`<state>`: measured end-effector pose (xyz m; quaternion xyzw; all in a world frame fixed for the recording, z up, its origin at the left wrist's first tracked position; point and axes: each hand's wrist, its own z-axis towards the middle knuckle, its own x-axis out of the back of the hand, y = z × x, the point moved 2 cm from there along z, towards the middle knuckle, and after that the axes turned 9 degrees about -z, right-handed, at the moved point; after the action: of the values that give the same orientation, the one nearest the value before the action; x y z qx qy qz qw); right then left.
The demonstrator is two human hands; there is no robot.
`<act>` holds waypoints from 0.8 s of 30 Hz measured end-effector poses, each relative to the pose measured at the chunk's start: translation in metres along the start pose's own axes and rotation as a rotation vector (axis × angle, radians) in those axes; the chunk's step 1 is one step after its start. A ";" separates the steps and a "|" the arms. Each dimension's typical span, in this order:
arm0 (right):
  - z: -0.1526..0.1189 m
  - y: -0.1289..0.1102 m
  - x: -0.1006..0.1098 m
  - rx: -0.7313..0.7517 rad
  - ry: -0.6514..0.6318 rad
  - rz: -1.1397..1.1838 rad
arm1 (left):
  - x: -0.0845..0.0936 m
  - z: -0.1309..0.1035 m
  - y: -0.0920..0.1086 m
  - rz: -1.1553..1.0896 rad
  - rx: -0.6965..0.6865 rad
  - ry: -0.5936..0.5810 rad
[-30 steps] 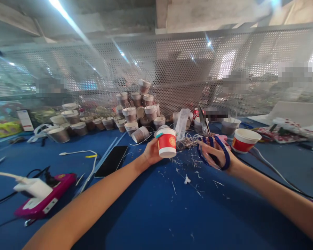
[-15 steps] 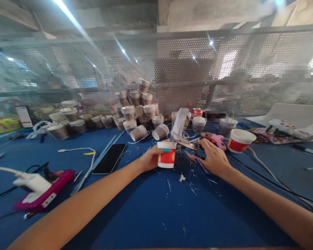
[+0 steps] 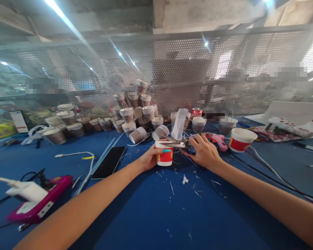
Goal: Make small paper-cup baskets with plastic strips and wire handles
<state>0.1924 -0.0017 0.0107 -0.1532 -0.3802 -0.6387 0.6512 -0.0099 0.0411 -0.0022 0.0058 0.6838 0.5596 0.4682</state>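
A red and white paper cup [image 3: 163, 159] stands upright in my left hand [image 3: 149, 158], whose fingers wrap round its left side. My right hand [image 3: 205, 151] is closed on a pair of scissors [image 3: 181, 144]. Their blades reach left over the cup's rim, spread apart; whether they touch the paper I cannot tell. Behind the scissors rises a bundle of clear white strips [image 3: 179, 125]. To the right of my right hand lies a pink glue gun [image 3: 219, 141], and beyond it stands a second red and white paper cup [image 3: 241, 140].
Several wrapped grey cups [image 3: 126, 114] are stacked at the back. A black phone [image 3: 109, 162] and a magenta power strip [image 3: 45, 201] lie at left. A red can [image 3: 196, 113] stands behind. Cables run along the right, and white scraps [image 3: 185, 179] litter the blue table [image 3: 151, 215].
My right hand has lifted the scissors and moved them left, so the blades now lie over the cup's rim. My left hand still holds the cup; the view has shifted slightly.
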 end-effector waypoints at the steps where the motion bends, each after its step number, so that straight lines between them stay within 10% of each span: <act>1: 0.000 0.001 0.000 0.000 -0.005 -0.005 | 0.002 0.000 0.000 0.016 -0.007 0.011; 24: -0.009 0.006 0.006 0.035 -0.047 0.036 | -0.015 -0.004 -0.002 0.359 -0.103 -0.103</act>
<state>0.2003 -0.0117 0.0105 -0.1636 -0.4034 -0.6164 0.6562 -0.0032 0.0289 0.0059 0.1326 0.6173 0.6674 0.3949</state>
